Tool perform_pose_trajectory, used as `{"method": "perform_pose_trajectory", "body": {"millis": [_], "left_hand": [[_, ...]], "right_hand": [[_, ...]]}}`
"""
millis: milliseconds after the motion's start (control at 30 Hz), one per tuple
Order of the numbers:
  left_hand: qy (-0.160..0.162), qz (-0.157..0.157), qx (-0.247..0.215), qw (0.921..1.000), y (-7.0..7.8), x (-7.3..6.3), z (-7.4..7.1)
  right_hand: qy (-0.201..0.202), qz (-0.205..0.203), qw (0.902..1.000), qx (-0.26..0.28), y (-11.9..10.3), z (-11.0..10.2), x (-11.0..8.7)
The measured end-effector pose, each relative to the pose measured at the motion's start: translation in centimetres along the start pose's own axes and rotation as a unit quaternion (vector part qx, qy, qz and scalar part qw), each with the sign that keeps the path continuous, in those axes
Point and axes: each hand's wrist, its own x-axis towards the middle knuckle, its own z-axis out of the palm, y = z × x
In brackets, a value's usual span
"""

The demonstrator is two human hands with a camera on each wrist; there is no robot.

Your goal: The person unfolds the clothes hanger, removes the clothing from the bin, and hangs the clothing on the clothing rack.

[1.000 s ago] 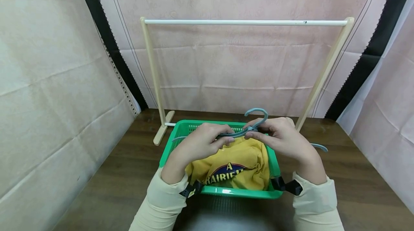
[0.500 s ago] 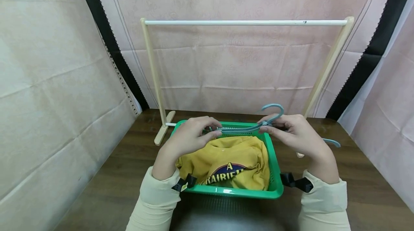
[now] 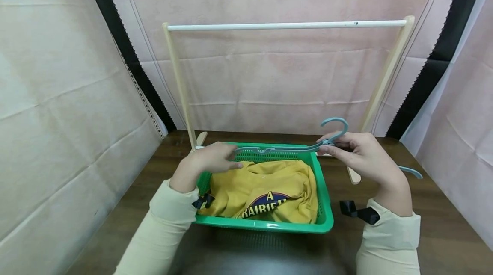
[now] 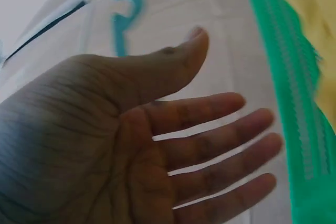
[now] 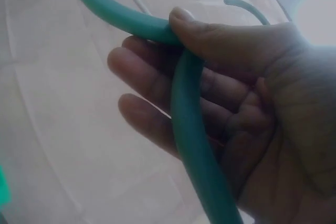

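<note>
A blue clothes hanger [image 3: 292,149] is held by my right hand [image 3: 360,155], which pinches it at the neck just below the hook. In the right wrist view the thumb and fingers close on the hanger [image 5: 191,129] there. One arm of it spans leftward over the basket. My left hand [image 3: 209,159] is off the hanger, over the basket's left side; in the left wrist view this hand [image 4: 142,129] has its fingers spread, with nothing in them. A yellow garment [image 3: 265,189] with a dark blue printed patch lies bunched in the green basket [image 3: 269,224].
Behind the basket stands a rack with a white top bar [image 3: 285,25] and pale uprights [image 3: 179,82]. Its right foot [image 3: 354,175] rests on the brown wooden table [image 3: 308,253]. Pale cloth [image 3: 277,74] hangs at the back and both sides.
The hanger and my right hand have moved right and slightly up. My left hand has let go of the hanger and drawn away to the left.
</note>
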Motion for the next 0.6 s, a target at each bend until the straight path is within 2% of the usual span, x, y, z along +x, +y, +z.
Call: {"method": "perform_pose_trajectory", "body": {"millis": [100, 167, 233, 333, 467, 600], "left_hand": [[-0.074, -0.032, 0.031, 0.9963, -1.0, 1.0, -0.3], [-0.109, -0.044, 0.047, 0.9920, -1.7, 1.7, -0.2], [-0.135, -0.043, 0.053, 0.9884, -2.5, 2.3, 0.1], [-0.164, -0.030, 0.033, 0.9854, -3.4, 3.3, 0.8], [-0.177, -0.022, -0.016, 0.9839, -4.0, 4.0, 1.6], [-0.161, -0.020, -0.016, 0.9866, -4.3, 4.4, 2.1]], "right_hand": [[-0.002, 0.007, 1.0000, -0.003, 0.1, -0.4, -0.3], [-0.001, 0.016, 0.9998, -0.006, 0.2, -0.5, -0.4], [0.002, 0.023, 0.9997, -0.008, 0.3, -0.6, -0.5], [0.005, 0.034, 0.9993, -0.012, 0.4, -0.7, -0.6], [0.004, 0.043, 0.9990, -0.009, 0.4, -0.7, -0.7], [0.002, 0.042, 0.9991, -0.005, 0.5, -0.7, -0.6]]}}
